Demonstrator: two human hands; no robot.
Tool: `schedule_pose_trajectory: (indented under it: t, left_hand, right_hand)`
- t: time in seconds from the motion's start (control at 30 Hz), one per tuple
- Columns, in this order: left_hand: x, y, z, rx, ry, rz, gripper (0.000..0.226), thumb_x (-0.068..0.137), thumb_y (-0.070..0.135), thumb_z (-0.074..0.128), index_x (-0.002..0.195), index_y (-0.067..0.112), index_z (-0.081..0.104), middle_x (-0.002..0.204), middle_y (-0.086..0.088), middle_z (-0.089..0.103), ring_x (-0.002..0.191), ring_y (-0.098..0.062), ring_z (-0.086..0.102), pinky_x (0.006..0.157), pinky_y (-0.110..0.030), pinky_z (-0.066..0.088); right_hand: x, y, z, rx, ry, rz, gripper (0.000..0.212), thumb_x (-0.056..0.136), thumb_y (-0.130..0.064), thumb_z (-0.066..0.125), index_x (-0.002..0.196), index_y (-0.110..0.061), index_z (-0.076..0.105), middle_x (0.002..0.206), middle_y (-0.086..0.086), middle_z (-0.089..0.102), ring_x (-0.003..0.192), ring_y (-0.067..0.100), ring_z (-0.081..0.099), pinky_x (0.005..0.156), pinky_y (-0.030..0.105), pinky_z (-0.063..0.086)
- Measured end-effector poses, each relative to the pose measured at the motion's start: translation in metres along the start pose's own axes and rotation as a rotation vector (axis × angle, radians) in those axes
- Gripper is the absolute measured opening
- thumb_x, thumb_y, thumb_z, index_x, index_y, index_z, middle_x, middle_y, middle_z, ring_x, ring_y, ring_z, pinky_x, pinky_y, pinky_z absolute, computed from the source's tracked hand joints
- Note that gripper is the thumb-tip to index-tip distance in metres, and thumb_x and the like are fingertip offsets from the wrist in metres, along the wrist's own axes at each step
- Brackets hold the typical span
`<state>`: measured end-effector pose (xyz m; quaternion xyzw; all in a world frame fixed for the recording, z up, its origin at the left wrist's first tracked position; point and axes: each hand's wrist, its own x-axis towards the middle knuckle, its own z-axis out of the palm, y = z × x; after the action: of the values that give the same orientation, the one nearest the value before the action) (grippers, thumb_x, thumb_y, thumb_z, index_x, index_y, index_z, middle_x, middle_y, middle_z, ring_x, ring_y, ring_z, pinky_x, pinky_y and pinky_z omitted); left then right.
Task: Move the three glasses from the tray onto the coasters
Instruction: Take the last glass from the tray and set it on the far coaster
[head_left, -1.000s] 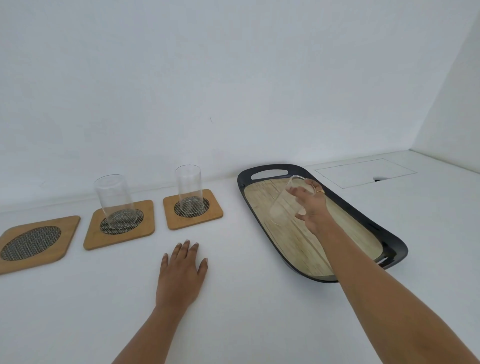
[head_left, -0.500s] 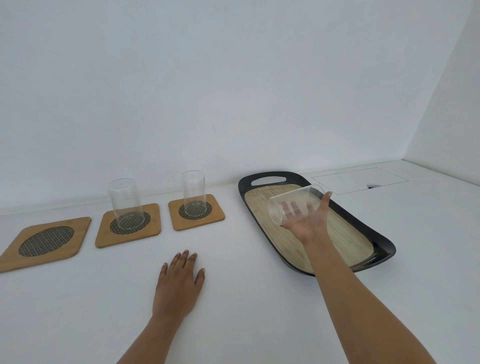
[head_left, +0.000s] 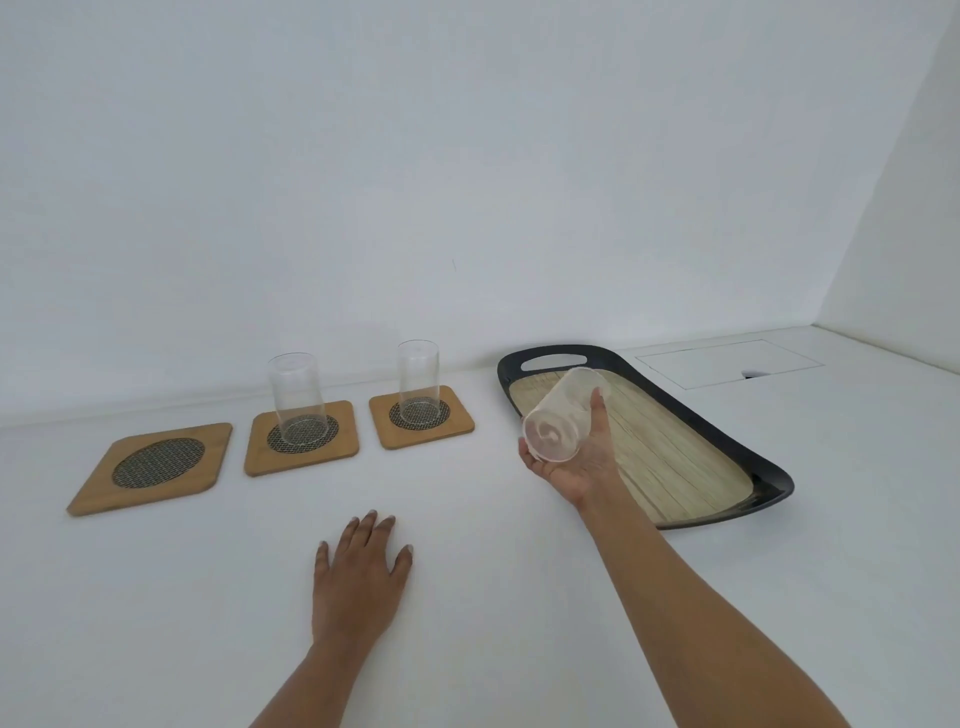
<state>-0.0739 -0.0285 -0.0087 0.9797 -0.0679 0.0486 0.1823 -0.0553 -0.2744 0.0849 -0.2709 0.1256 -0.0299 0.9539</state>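
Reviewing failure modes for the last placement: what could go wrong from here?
1. The third glass lies tilted on its side in the right hand, cradled from below rather than gripped around, so it might roll out.
2. Carried leftward to the empty coaster, it passes near the two upside-down glasses on their coasters and could knock one.
3. The left hand rests flat on the counter, offering no backup.

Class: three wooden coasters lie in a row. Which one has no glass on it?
The leftmost coaster, farthest from the tray. The other two each carry an upright glass.
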Motion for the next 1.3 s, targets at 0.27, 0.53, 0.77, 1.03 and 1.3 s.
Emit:
schedule_pose_trajectory:
  t: [0.27, 0.53, 0.77, 1.03, 1.3]
  left_hand:
    - [-0.011, -0.023, -0.018, 0.010, -0.117, 0.053, 0.056, 0.097, 0.048, 0.029, 0.148, 0.028, 0.019, 0.160, 0.005, 0.012, 0.148, -0.011, 0.007, 0.121, -0.035, 0.007]
    - [-0.015, -0.079, -0.049, 0.044, -0.161, 0.002, 0.059, 0.096, 0.049, 0.034, 0.147, 0.022, 0.023, 0.159, 0.003, 0.014, 0.147, -0.013, 0.009, 0.120, -0.040, 0.011]
    - [-0.020, -0.139, -0.078, 0.069, -0.141, -0.089, 0.057, 0.096, 0.048, 0.035, 0.146, 0.021, 0.025, 0.159, 0.002, 0.017, 0.147, -0.013, 0.012, 0.119, -0.042, 0.015]
    - [-0.021, -0.202, -0.096, 0.068, -0.057, -0.231, 0.055, 0.096, 0.048, 0.035, 0.144, 0.022, 0.029, 0.158, 0.001, 0.019, 0.147, -0.015, 0.011, 0.118, -0.047, 0.014]
    - [-0.008, -0.257, -0.113, 0.059, -0.018, -0.355, 0.056, 0.096, 0.050, 0.032, 0.144, 0.023, 0.026, 0.159, 0.000, 0.016, 0.148, -0.017, 0.008, 0.119, -0.047, 0.010]
  right_hand:
    - [-0.017, 0.040, 0.044, -0.465, -0.081, 0.208, 0.039, 0.074, -0.031, 0.071, 0.104, -0.011, 0.056, 0.084, 0.009, 0.061, 0.074, 0.023, 0.061, 0.068, 0.038, 0.054]
    - [-0.022, 0.082, 0.093, -1.385, 0.011, 0.203, 0.067, 0.070, -0.028, 0.080, 0.123, -0.012, 0.043, 0.109, 0.005, 0.055, 0.076, 0.017, 0.059, 0.066, 0.031, 0.051]
    - [-0.015, 0.122, 0.131, -1.774, -0.118, 0.111, 0.080, 0.065, -0.035, 0.082, 0.132, -0.018, 0.042, 0.090, -0.001, 0.054, 0.077, 0.013, 0.055, 0.065, 0.026, 0.049]
    - [0.004, 0.166, 0.200, -2.094, -0.257, -0.044, 0.071, 0.063, -0.028, 0.083, 0.123, -0.013, 0.049, 0.100, 0.002, 0.049, 0.083, 0.021, 0.051, 0.049, 0.023, 0.039]
    - [0.039, 0.228, 0.256, -2.210, -0.392, -0.175, 0.075, 0.066, -0.031, 0.081, 0.128, -0.010, 0.046, 0.131, 0.006, 0.047, 0.117, 0.025, 0.051, 0.081, 0.031, 0.046]
